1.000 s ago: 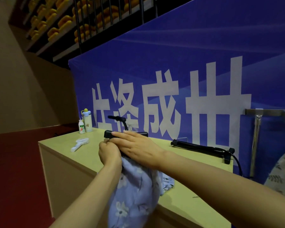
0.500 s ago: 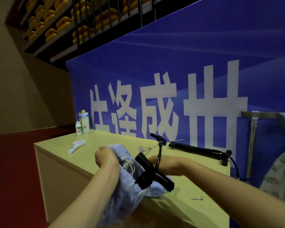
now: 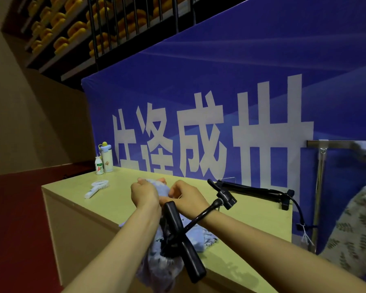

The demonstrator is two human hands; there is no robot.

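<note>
A light blue floral cloth (image 3: 161,269) hangs over the front edge of the pale wooden table (image 3: 123,199), with its top bunched between both hands. My left hand (image 3: 144,194) grips the bunched cloth from the left. My right hand (image 3: 186,197) pinches the same bunch from the right. A black hanger with a clip bar (image 3: 184,244) lies across the cloth and my right wrist, its curved hook (image 3: 218,203) pointing right.
A white handheld fan (image 3: 96,188) lies on the table's left part; a small white bottle (image 3: 99,165) and a pale flask (image 3: 106,158) stand at the back left corner. A black stand (image 3: 258,192) lies at the back right. Patterned cloth (image 3: 355,231) hangs from a metal rack (image 3: 320,187).
The black hanger has dropped from the table top down against the cloth and now rests over my right wrist. Both hands have come together on the bunched cloth top.
</note>
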